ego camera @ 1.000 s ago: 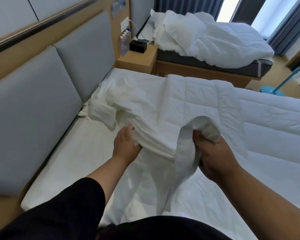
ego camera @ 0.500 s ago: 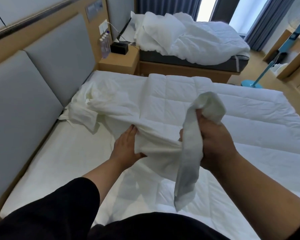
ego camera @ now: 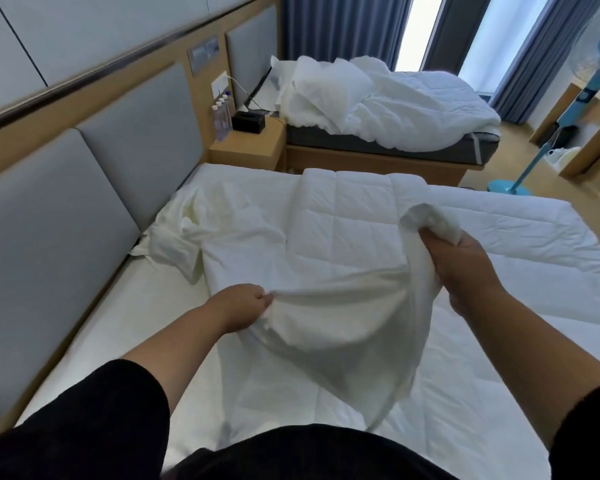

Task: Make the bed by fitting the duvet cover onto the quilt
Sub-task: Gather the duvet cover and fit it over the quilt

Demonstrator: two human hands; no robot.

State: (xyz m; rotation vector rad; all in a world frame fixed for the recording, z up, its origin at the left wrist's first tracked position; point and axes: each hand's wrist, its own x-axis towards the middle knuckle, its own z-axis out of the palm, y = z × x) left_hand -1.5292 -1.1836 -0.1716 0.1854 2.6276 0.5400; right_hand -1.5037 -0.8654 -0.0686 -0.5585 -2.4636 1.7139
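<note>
A white quilted quilt lies spread over the near bed. The thin cream duvet cover lies rumpled across the bed's left half and stretches between my hands. My left hand pinches the cover's edge low over the mattress. My right hand is raised and grips a bunched corner of fabric, with the cover draped over it. I cannot tell whether a quilt corner is inside that bunch.
A grey padded headboard runs along the left. Beyond the near bed stand a wooden nightstand with water bottles and a black box, then a second unmade bed. A blue standing fan is at the right.
My left hand has slid left and down along the cover's edge, and my right hand has lifted its bunch higher. The cover is now stretched wider between them. The view has tilted up.
</note>
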